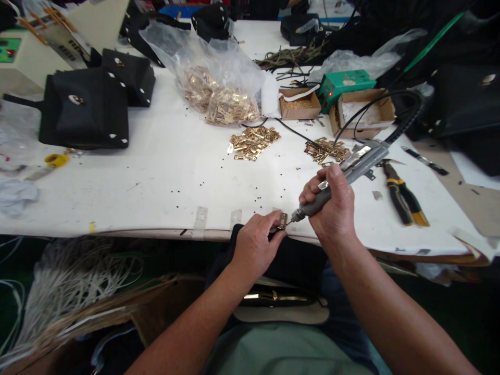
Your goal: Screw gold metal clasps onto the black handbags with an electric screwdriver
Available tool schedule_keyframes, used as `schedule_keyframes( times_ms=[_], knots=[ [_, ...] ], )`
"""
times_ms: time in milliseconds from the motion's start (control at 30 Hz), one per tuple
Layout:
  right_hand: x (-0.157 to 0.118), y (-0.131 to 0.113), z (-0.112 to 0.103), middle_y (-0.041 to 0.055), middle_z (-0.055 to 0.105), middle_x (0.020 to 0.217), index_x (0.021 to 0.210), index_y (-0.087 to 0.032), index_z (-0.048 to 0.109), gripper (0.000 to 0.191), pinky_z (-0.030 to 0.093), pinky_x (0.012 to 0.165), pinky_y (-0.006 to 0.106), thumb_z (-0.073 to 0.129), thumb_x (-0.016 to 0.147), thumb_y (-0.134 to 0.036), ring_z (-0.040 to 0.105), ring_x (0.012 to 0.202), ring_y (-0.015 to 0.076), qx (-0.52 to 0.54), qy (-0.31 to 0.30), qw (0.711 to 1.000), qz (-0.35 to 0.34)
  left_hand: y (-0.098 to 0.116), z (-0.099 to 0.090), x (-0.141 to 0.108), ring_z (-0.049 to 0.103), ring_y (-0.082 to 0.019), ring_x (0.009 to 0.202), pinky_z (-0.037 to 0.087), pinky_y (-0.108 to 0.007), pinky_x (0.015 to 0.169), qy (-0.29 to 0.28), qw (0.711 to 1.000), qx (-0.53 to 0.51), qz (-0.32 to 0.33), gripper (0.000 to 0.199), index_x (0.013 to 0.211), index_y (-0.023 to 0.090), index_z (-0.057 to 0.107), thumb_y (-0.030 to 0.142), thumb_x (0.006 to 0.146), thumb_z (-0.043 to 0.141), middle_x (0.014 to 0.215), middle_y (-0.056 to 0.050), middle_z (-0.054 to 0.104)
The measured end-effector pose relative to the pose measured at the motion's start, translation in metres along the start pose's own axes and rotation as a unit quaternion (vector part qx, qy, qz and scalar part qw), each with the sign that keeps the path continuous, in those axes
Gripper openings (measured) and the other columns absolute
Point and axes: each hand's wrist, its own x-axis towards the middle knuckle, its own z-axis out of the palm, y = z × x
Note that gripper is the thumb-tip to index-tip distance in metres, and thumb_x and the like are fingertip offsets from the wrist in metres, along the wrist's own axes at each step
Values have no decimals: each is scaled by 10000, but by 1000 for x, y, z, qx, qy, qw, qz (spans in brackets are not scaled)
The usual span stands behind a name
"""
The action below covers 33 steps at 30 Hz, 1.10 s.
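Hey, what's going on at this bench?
A person is working at a white table. Their left hand pinches a small gold plate while their right hand holds a grey rotary tool with its tip at the plate. More gold plates lie in a loose pile, and black bags sit further left.

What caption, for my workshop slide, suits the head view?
Right hand holds a corded rotary tool to a brass fitting in the left hand at a white workbench.

Pliers [402, 195] on the table [156, 192], right of loose metal plates [253, 143]
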Motion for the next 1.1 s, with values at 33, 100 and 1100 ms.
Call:
schedule_keyframes(
  times_ms=[33,100,1100],
  knots=[
    [0,0,0,-80,466,606,774,-226,502,442,459,451,225,776,772,-573,467,453,82,-5,1,1000,-5,0,0,0,698,-218,952,549,-364,879,1,1000,-6,-8,527,1294,246,611,153,818,815,1020,-22,747],
    [-1,2,2,-76,469,600,759,-226,502,432,460,450,230,771,781,-563,474,450,86,-14,-3,1000,-15,0,1,0,704,-219,962,553,-372,895,-1,1000,-10,-17,550,1309,251,585,138,819,807,1020,-20,742],
    [-16,20,12,-40,553,543,689,-203,615,219,451,478,260,752,781,-347,501,486,124,-277,-192,940,-59,0,5,0,642,-244,948,542,-392,862,-8,999,46,15,207,1065,228,626,207,883,722,979,-34,714]
  ],
)
